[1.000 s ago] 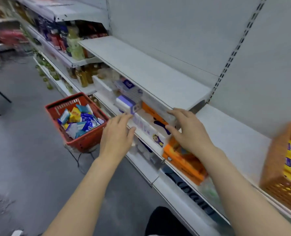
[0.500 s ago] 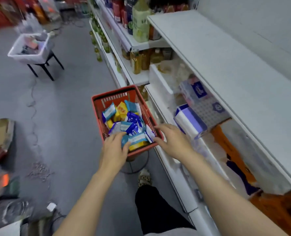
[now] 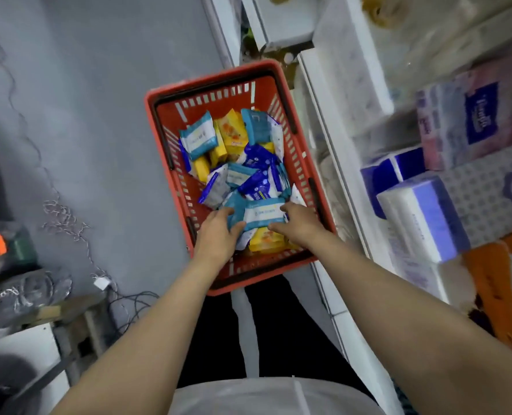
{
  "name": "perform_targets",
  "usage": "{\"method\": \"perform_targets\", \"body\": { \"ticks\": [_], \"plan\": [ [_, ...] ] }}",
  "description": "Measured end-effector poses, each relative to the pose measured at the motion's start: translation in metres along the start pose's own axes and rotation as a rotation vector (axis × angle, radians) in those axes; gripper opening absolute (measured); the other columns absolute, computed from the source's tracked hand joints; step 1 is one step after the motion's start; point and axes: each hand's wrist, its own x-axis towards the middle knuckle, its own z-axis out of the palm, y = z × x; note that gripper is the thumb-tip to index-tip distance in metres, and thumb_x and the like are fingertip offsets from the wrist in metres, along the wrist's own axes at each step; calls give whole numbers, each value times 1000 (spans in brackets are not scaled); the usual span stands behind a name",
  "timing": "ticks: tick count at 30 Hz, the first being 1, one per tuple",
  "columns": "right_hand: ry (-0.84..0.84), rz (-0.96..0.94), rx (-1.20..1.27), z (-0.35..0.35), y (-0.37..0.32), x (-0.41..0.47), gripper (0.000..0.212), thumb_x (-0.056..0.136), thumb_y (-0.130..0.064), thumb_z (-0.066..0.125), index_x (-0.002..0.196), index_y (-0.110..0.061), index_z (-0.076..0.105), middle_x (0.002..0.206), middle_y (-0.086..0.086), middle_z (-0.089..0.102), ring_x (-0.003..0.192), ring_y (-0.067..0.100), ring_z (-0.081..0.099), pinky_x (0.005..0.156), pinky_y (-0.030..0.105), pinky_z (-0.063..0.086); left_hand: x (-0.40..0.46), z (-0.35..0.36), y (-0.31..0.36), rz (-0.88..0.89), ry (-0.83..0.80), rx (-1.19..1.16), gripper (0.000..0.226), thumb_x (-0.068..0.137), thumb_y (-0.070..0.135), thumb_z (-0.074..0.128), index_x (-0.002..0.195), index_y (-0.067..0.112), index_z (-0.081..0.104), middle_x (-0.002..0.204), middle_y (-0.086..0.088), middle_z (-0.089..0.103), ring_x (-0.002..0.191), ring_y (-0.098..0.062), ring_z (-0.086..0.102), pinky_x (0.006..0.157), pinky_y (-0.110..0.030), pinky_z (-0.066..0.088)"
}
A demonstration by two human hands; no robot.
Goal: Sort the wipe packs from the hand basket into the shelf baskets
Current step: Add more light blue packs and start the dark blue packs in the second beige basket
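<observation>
Both hands: were down in the red hand basket, at its near end, meeting on one teal-and-white wipe pack.
Left hand: the left hand lay against the pack's left end, fingers bent over its edge; I could not tell for sure whether they had closed round it or only touched it.
Right hand: the right hand sat at the pack's right end, fingertips curled onto it, in what looked like a pinch.
Wipe pack: lay on top of the heap, just above a yellow pack, not yet lifted clear as far as I could see.
Basket load: many packs remained, teal ones such as the far teal pack, yellow ones, and dark blue ones, all mixed together.
Basket place: stood low beside the white shelves, right in front of the person's legs.
Shelves: held boxed and wrapped tissue packs; no shelf basket showed in this view.
Step in hand: picking up, I judged, with the sorting far from finished given the full heap.
Next move: called for a firm hold on the teal pack, a lift straight out without dragging its neighbours, then a turn to find the shelf basket for that colour.
Risk: the slick wrappers looked likely to slide, so a loose hold could have dropped the pack.
</observation>
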Motion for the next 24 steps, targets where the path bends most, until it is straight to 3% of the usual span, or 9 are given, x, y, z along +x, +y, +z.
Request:
{"method": "perform_targets", "body": {
  "ticks": [2, 6, 10, 11, 13, 15, 18, 22, 24],
  "plan": [
    [34, 24, 101, 11, 3, 8, 59, 78, -29, 81, 129, -11, 56, 127, 8, 63, 116, 25, 60, 80, 21, 38, 14, 5, -4, -51, -75, -32, 48, 93, 34, 62, 135, 12, 53, 135, -14, 54, 123, -29, 51, 99, -34, 39],
    [95, 73, 114, 23, 5, 23, 47, 86, -20, 73, 129, -10, 56, 128, 9, 62, 117, 27, 58, 88, 29, 45, 41, 7, -13, -123, -166, -29, 55, 94, 38, 61, 140, 12, 48, 141, -14, 50, 129, -30, 47, 103, -36, 39],
    [416, 136, 266, 6, -6, 27, 20, 92, -16, 62, 110, -19, 70, 112, 4, 70, 96, 16, 62, 62, 11, 40, 57, 4, -10, -148, -189, -189, 56, 93, 47, 58, 139, 17, 49, 140, -8, 54, 126, -23, 52, 102, -36, 45],
    [480, 146, 354, 0, -10, 25, 16, 92, -18, 62, 105, -24, 70, 108, 0, 69, 91, 11, 61, 61, 9, 38, 60, 2, -6, -163, -191, -278, 56, 92, 49, 58, 139, 19, 49, 139, -6, 55, 124, -21, 53, 99, -35, 47],
    [552, 166, 538, -7, -19, 17, 16, 92, -18, 62, 95, -34, 64, 102, -7, 66, 90, 10, 62, 66, 15, 47, 67, -1, 2, -213, -223, -422, 60, 91, 53, 57, 141, 21, 47, 137, -5, 55, 121, -20, 55, 92, -33, 49],
    [558, 195, 708, -10, -26, 11, 21, 93, -15, 60, 88, -35, 59, 100, -8, 66, 88, 11, 67, 62, 20, 53, 74, -2, 12, -276, -295, -533, 65, 90, 52, 59, 143, 19, 41, 132, -9, 57, 112, -23, 62, 88, -37, 54],
    [439, 205, 939, -8, -32, 11, 23, 91, -8, 59, 91, -31, 61, 102, -1, 67, 81, 12, 70, 53, 21, 53, 82, -3, 24, -389, -390, -740, 66, 91, 42, 63, 145, 17, 37, 125, -6, 58, 97, -18, 65, 71, -31, 59],
    [267, 156, 873, -4, -32, 27, 14, 93, -18, 65, 100, -27, 58, 107, -7, 63, 84, 8, 68, 53, 18, 54, 90, -2, 18, -373, -307, -713, 61, 86, 27, 73, 138, 11, 46, 119, -4, 65, 99, -18, 66, 84, -37, 57],
    [310, 139, 765, -5, -33, 40, 20, 91, -26, 68, 104, -26, 53, 102, -14, 61, 84, 1, 64, 54, 15, 53, 91, -3, 11, -368, -194, -730, 49, 84, 21, 76, 127, 9, 55, 110, -2, 69, 91, -14, 68, 76, -30, 57]
  ]
}}
